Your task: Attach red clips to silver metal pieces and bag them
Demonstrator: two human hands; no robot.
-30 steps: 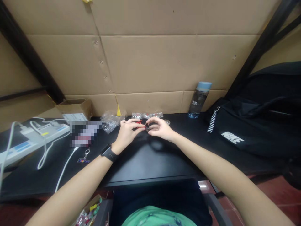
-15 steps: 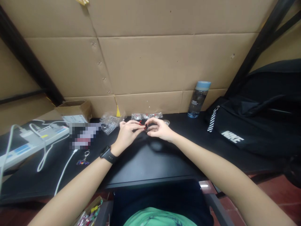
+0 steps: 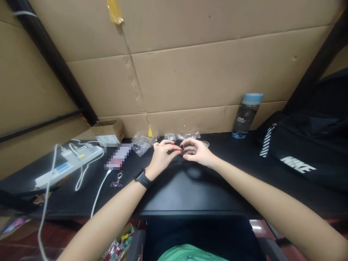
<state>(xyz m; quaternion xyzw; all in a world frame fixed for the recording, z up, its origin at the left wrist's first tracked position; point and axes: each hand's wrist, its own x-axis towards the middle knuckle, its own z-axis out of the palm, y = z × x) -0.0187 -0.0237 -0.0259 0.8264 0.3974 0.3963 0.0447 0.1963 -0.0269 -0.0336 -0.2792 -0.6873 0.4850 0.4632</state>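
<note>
Over the black table [image 3: 174, 195], my two hands meet in front of small clear packets [image 3: 170, 136] with red bits in them. Between my fingertips is a small round red-and-dark piece [image 3: 182, 149], too small to name exactly. My left hand [image 3: 164, 154], with a black watch on the wrist, pinches its red side. On the other side, my right hand [image 3: 200, 153] curves thumb and fingers around its rim. A clear round item [image 3: 206, 144] lies just behind my right hand, partly hidden. Crumpled clear plastic bags [image 3: 141, 144] lie behind my left hand.
A water bottle [image 3: 247, 117] and a black bag [image 3: 293, 145] stand on the right. To the left are a power strip [image 3: 67, 165] with white cables, a blurred-out phone-like item [image 3: 117, 156], a keychain [image 3: 116, 184] and an open cardboard box [image 3: 108, 131]. Cardboard [image 3: 185, 79] lines the back.
The view has turned, so the scene sits further right in the picture. Both hands stay together at the small round piece, with its rim turned slightly.
</note>
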